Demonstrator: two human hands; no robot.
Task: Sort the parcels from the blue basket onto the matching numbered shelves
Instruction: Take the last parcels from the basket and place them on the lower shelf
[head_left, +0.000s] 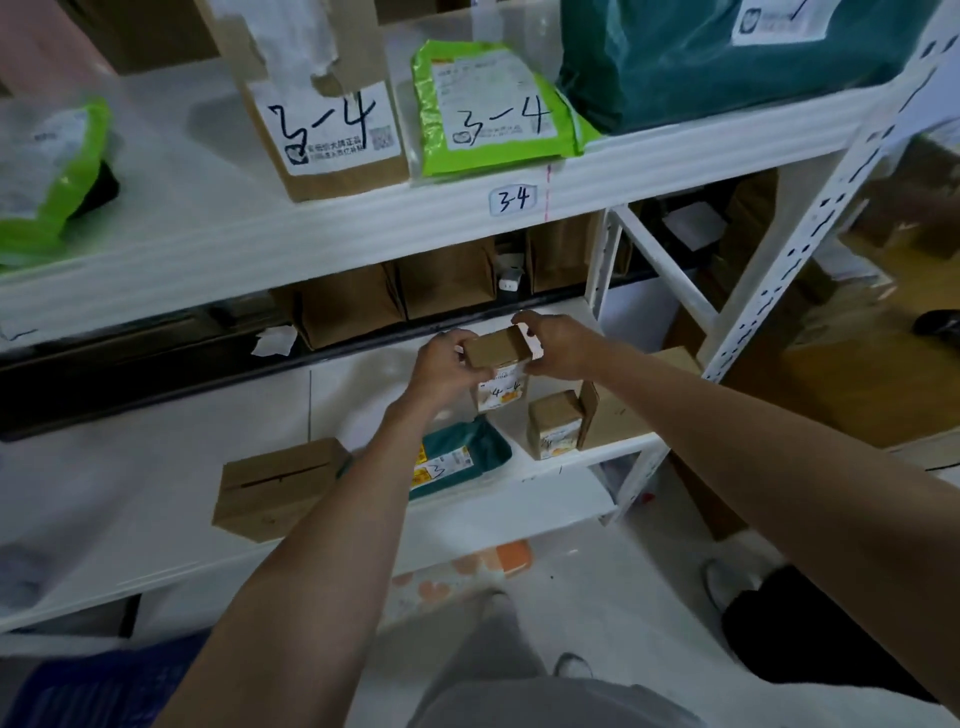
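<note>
We count two 3-4 parcels at twelve o'clock; left hand (451, 364) and right hand (558, 347), arms outstretched, fingers grasping one small carton (497, 349).

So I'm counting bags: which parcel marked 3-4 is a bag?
The green mailer bag, right of the brown carton, which is also marked 3-4.

You get bright, even light on the upper shelf (363, 218); below it dims, and edges around it blur and bend
</note>
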